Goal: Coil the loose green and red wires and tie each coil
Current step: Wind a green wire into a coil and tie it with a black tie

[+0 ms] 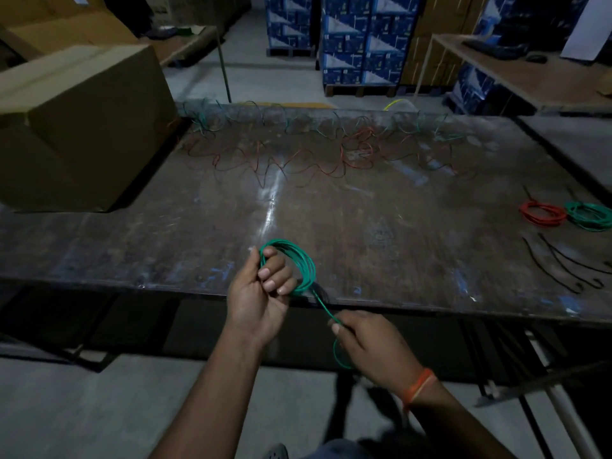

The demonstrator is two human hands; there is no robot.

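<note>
— Head view: how far along?
— Left hand (261, 293) grips a green coil (293, 266) at the worktop's (364, 233) near edge; right hand (367, 346) pinches its tail.
— Done?
— A red coil (543, 213) and a second green coil (589, 215) lie at the right edge, cable ties (563, 270) beside them. Loose wires (298, 154) remain along the far edge.

- A worn, scuffed table top (364, 226), looking like dark metal, is catching a glossy streak of light down its middle.
- Smooth plastic-coated green wire (303, 260) is shining faintly.
- A matt brown cardboard box (76, 127) is sitting dull at the left.
- Thin black plastic ties (563, 266) are lying matt.
- Glossy red coil (543, 213) and green coil (591, 215) are gleaming at the right.
</note>
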